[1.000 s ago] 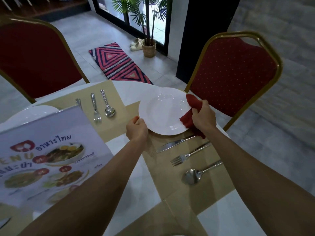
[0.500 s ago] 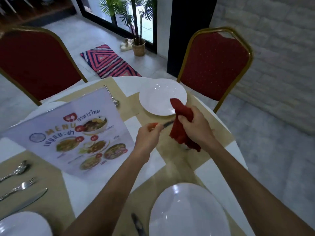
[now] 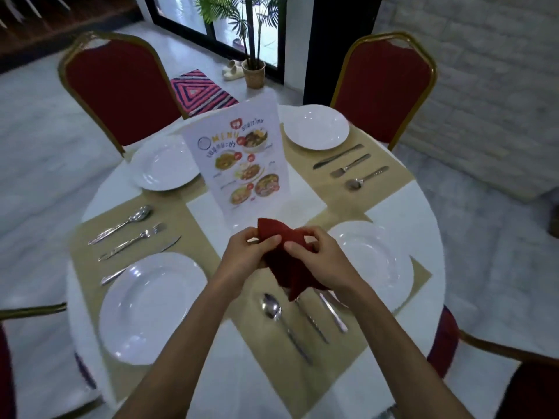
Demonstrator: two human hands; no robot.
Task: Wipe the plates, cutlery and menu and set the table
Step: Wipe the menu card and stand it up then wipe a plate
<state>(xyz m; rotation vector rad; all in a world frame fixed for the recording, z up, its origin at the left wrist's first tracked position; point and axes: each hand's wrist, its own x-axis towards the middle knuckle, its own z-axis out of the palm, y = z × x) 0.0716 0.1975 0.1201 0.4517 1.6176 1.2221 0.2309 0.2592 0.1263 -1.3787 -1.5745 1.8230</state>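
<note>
Both hands hold a dark red cloth (image 3: 287, 258) above the middle of the round white table (image 3: 402, 207). My left hand (image 3: 248, 252) grips its left side and my right hand (image 3: 320, 261) pinches its right side. Whether anything is wrapped inside the cloth is hidden. A printed menu (image 3: 245, 158) stands upright at the table's centre. White plates lie at the near left (image 3: 151, 306), near right (image 3: 375, 261), far left (image 3: 165, 166) and far right (image 3: 316, 127). A knife, fork and spoon (image 3: 351, 167) lie on the far right tan placemat (image 3: 384, 176). Below my hands lies a spoon (image 3: 272, 309).
Red chairs with gold frames stand at the far left (image 3: 118, 86) and far right (image 3: 384, 83), with another chair at the near right (image 3: 514, 376). More cutlery (image 3: 130, 231) lies on the left placemat. A striped rug (image 3: 202, 92) and a potted plant (image 3: 254, 71) are on the floor beyond.
The view pulled back from the far right setting to show the whole table. The knife my left hand held is now back on the far right placemat. Both hands now hold the cloth.
</note>
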